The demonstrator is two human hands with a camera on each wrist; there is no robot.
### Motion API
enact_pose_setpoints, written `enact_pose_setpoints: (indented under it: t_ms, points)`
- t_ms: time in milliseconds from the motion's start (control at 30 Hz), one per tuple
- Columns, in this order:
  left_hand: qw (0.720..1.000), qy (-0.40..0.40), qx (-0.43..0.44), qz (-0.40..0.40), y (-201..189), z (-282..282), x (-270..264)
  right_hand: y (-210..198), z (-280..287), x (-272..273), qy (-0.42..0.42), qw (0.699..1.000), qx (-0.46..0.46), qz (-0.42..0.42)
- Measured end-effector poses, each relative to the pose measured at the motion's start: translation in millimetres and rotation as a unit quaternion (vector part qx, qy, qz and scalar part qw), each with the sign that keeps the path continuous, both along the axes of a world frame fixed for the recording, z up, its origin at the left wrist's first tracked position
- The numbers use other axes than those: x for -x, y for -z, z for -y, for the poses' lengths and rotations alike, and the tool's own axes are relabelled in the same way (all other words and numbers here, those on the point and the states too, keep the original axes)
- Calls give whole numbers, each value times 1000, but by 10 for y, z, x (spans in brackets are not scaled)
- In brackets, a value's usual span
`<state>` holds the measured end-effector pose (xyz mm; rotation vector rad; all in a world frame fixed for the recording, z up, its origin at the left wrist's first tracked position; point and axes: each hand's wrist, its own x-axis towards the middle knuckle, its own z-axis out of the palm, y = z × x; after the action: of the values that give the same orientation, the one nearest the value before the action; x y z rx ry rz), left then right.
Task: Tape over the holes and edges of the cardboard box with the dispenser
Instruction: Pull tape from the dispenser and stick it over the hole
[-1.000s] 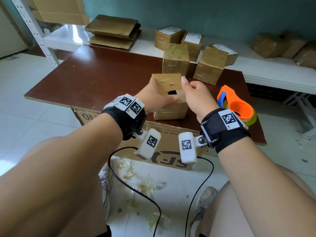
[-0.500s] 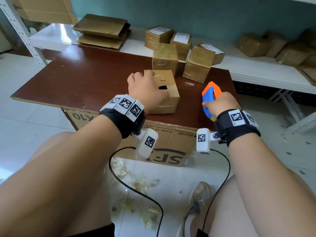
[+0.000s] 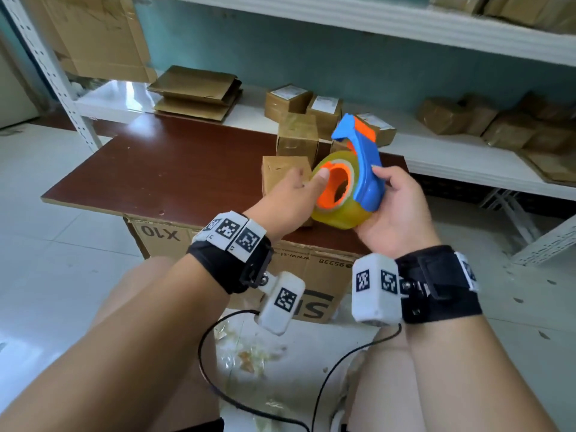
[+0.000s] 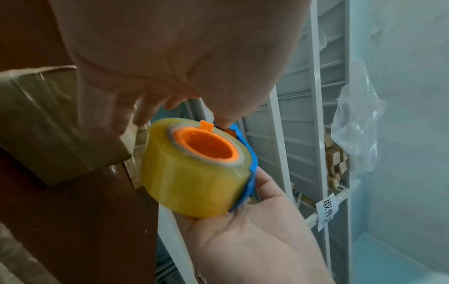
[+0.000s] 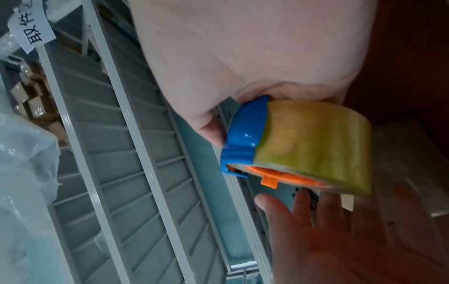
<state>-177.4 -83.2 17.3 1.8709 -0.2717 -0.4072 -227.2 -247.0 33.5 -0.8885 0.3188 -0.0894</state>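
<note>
My right hand (image 3: pixel 393 203) grips the tape dispenser (image 3: pixel 364 169) by its blue handle and holds it up over the table's front edge. The yellowish tape roll (image 3: pixel 339 213) on its orange core lies in that palm (image 4: pixel 255 240). My left hand (image 3: pixel 296 191) reaches to the roll with straight fingers, its thumb touching the roll's upper rim. In the right wrist view the left hand (image 5: pixel 340 240) is spread beside the roll (image 5: pixel 316 142). The small cardboard box (image 3: pixel 280 168) stands on the brown table (image 3: pixel 174 169), partly hidden behind my left hand.
Other taped boxes (image 3: pixel 297 135) stand at the table's back edge. A stack of flat cardboard (image 3: pixel 196 92) and more parcels lie on the white shelf behind. A big carton (image 3: pixel 314 275) supports the table board. Cables and tape scraps lie on the floor between my knees.
My right hand picked the dispenser up off the table and brought it up toward the middle. My left hand left the box and moved to the tape roll.
</note>
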Motion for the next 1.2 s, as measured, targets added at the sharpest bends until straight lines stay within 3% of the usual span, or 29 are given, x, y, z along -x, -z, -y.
enact_pose_setpoints:
  t_ms: [133, 300, 400, 533, 667, 767, 900, 1200]
  points:
    - [995, 3, 68, -66, 34, -91, -10, 4, -183, 104, -34, 998, 53, -15]
    - [996, -6, 66, -52, 131, -206, -56, 109, -277, 41, -49, 994, 89, -26]
    - [992, -10, 89, -88, 172, -235, -99, 158, -289, -35, -67, 990, 119, -30]
    - [970, -50, 201, -129, 117, -271, -166, 205, -317, -67, -85, 975, 204, -32]
    - [918, -136, 331, -170, 28, -338, -247, 274, -364, -5, -106, 959, 262, -30]
    - [904, -164, 334, -212, -36, -391, -258, 330, -375, 51, -83, 951, 297, -25]
    - [914, -149, 299, -232, -38, -430, -236, 419, -324, 56, -48, 939, 340, -9]
    - [913, -113, 252, -301, 55, -618, -293, 501, -229, 74, -71, 912, 404, 19]
